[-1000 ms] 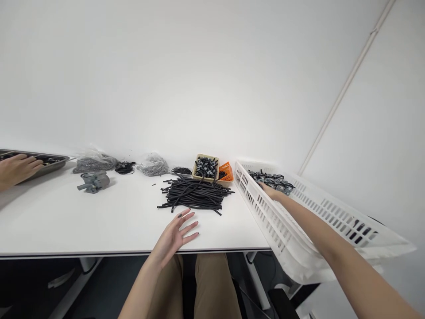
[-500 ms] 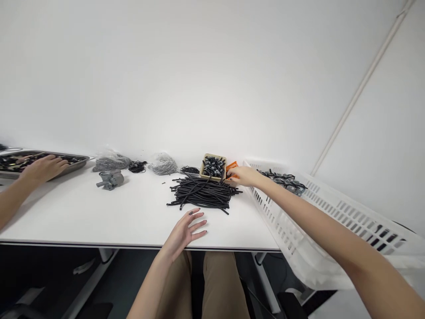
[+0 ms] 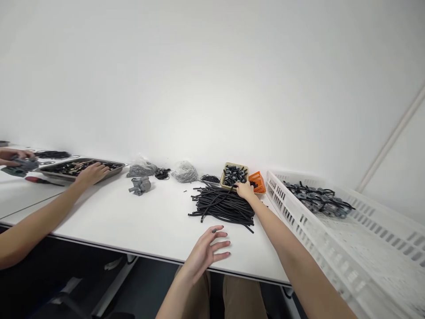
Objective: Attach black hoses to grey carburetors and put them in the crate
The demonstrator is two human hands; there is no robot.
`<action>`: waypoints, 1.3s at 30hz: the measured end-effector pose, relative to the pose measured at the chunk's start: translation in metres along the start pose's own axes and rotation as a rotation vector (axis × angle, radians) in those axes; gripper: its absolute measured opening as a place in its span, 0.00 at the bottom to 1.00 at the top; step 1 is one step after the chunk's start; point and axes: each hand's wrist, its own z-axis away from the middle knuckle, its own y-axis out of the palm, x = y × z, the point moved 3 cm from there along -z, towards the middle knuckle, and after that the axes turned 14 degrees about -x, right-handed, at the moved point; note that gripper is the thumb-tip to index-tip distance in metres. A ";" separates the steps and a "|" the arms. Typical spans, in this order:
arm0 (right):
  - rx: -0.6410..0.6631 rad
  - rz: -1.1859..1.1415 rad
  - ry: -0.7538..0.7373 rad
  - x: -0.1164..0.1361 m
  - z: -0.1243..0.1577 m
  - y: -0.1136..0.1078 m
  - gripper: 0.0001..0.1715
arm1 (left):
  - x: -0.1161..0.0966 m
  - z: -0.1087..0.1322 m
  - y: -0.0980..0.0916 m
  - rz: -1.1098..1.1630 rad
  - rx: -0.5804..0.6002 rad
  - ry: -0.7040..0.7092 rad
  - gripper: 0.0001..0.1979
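My left hand [image 3: 210, 251] hovers over the near table edge, palm turned sideways, fingers spread with nothing held. My right hand [image 3: 245, 190] reaches to the front edge of a yellow basket [image 3: 226, 184] full of small black and grey parts [image 3: 235, 173]. Its fingers are bent in at the basket, and whatever they pinch is too small to make out. Below that hand lies a pile of black rubber tubes [image 3: 222, 206]. Tucked beside the yellow basket is an orange basket [image 3: 260, 182] with small black pieces in it.
A large white crate [image 3: 312, 235] at the right holds grey assemblies with black tubes [image 3: 318, 199]. To the left are a grey plastic part [image 3: 140, 185], bagged parts [image 3: 185, 172] and a metal tray [image 3: 114, 168]. A co-worker's hand [image 3: 93, 173] is over the tray.
The view has swung left, so things sit further right. My right hand has moved from the orange basket to the front of the yellow one. My left hand stays open.
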 end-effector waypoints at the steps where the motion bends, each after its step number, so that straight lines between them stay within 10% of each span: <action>1: -0.002 -0.009 0.019 0.000 -0.002 0.004 0.24 | 0.000 0.000 0.000 0.004 0.002 0.002 0.14; 15: -0.358 -0.492 0.170 -0.010 0.015 -0.014 0.19 | -0.018 0.004 -0.007 0.039 -0.161 0.041 0.11; 22: -0.547 -1.057 0.174 -0.029 0.114 -0.031 0.17 | -0.125 0.028 -0.093 -0.124 -0.634 0.454 0.15; 27: -0.453 -0.992 0.163 -0.033 0.198 -0.019 0.14 | -0.208 0.018 -0.177 -0.961 -1.053 0.684 0.20; 32: -0.387 -0.901 0.093 -0.040 0.234 -0.016 0.11 | -0.246 -0.016 -0.219 -1.323 -1.133 0.622 0.24; 39: -0.409 -0.968 0.203 -0.047 0.241 -0.020 0.12 | -0.280 -0.048 -0.219 -1.702 -1.006 0.582 0.17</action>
